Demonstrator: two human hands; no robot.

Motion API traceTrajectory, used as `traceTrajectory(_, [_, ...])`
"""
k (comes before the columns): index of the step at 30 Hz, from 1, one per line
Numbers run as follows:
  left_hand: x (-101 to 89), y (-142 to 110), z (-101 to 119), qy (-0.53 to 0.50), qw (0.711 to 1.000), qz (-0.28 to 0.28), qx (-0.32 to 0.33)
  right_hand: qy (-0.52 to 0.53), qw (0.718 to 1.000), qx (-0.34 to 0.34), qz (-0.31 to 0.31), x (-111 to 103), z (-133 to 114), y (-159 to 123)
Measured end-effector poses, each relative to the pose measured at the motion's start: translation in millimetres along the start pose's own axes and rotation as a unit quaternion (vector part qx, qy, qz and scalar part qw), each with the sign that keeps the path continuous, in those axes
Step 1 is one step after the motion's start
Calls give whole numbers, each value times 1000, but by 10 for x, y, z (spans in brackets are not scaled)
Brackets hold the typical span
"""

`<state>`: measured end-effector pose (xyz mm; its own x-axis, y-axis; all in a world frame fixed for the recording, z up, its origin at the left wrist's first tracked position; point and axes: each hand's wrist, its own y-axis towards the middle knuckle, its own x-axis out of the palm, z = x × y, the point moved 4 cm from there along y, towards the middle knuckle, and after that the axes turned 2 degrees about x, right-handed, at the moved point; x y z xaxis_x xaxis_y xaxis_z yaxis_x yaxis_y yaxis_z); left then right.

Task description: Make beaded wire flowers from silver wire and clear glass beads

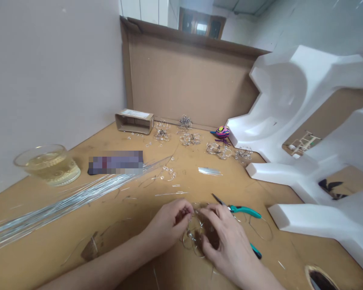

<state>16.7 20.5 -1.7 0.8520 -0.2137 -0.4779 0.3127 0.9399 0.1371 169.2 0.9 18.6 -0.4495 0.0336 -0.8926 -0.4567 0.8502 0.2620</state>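
Tan tabletop (63, 213): left hand (166, 225), right hand (226, 241), fingers pinching one wire cluster (195, 233); one teal pliers (245, 210) beside.

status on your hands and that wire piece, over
Left grip and right grip both on looped wire piece. Teal-handled pliers partly under right grip.

wire loops (193, 235): shiny metal | pliers (245, 209): teal plastic grips | backing board (187, 80): matt cardboard | packing foam (290, 92): smooth white
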Motion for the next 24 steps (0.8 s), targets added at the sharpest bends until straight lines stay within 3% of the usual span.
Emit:
traceTrajectory(9, [-32,20,-66,-40,999,35,-1,-24,999,-32,23,-25,-38,23])
traceTrajectory(13, [21,-33,-64,-70,997,-25,5,-29,998,-50,16,2,-13,60])
traceTrajectory(18, [159,-71,-87,13,994,-107,23,33,997,-65,21,-35,31,77])
traceTrajectory(24, [233,-93,-133,29,993,-100,51,93,983,-136,78,-183,-93,22])
